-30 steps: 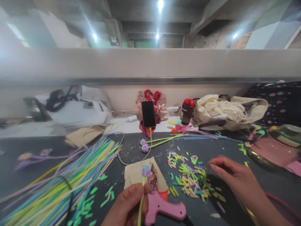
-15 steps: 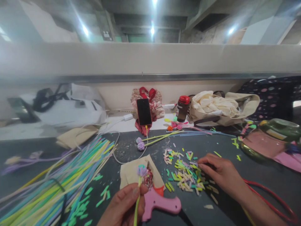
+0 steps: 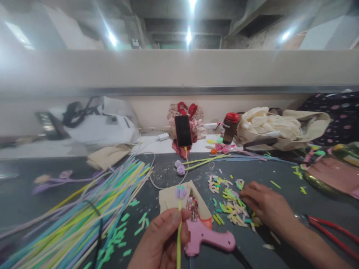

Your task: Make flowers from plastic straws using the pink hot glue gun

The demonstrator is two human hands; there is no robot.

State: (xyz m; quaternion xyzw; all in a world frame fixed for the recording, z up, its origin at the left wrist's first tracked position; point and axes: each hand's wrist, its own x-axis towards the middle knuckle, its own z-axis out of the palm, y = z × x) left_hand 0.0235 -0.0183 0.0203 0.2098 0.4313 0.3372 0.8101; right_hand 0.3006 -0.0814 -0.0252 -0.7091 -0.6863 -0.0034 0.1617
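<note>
My left hand [image 3: 164, 237] is closed, pinching the yellow-green stem [image 3: 179, 239] of a pipe-cleaner flower. Its small purple and teal head [image 3: 181, 192] points up above my fingertips. Just right of that hand lies a pink hot glue gun [image 3: 206, 235], nozzle pointing away over a beige cloth or paper [image 3: 168, 198]. My right hand [image 3: 263, 203] reaches down to the right side of a pile of short cut pipe-cleaner pieces [image 3: 234, 209]. Its fingers are bent and drawn together at the pieces; what they grip, if anything, is hidden.
Long pastel pipe cleaners [image 3: 112, 209] cover the left, with green scraps [image 3: 117, 235] beside them. Red-handled pliers [image 3: 331, 228] lie right. Behind stand a phone [image 3: 183, 131] on a cable, a red-capped bottle [image 3: 230, 129] and a cloth bag [image 3: 314, 125]. Two finished purple flowers [image 3: 181, 170] lie mid-table.
The view has swung left, so things sit farther right and the pliers show better. My right hand has shifted slightly left over the pile, fingers curling down. The left still holds the flower.
</note>
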